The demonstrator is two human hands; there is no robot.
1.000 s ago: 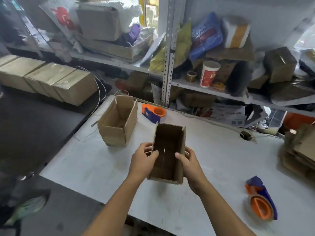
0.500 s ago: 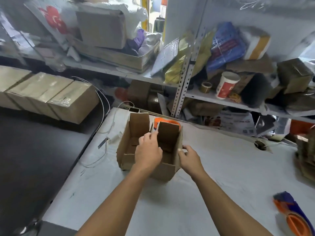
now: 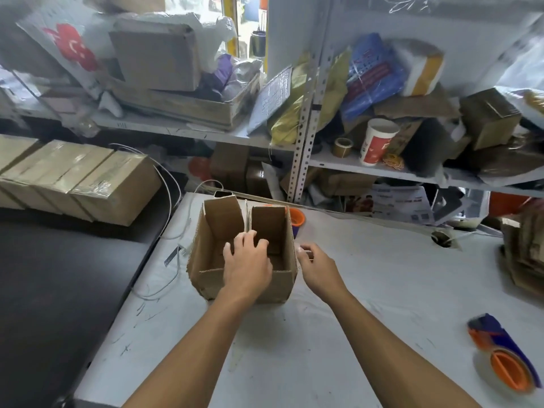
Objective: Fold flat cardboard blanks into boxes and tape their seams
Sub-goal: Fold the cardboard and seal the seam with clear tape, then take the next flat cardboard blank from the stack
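You are setting the right-hand cardboard box [image 3: 273, 254] against the left-hand cardboard box [image 3: 212, 248], both open-topped, near the far left corner of the tabletop [image 3: 338, 334]. Your left hand [image 3: 245, 263] is draping over the shared walls, fingers loosely curled inside, pinching nothing. Your right hand [image 3: 316, 267] is hovering just beside the outer wall, fingers half-curled and empty. The corrugated board is likely light and stiff but creasing easily; take hold at the corners and upper rims. A tape dispenser [image 3: 500, 354] is lying near the right edge.

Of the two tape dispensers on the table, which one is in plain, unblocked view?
The tape dispenser near the right edge lies fully visible; the other dispenser is mostly hidden behind the open boxes.
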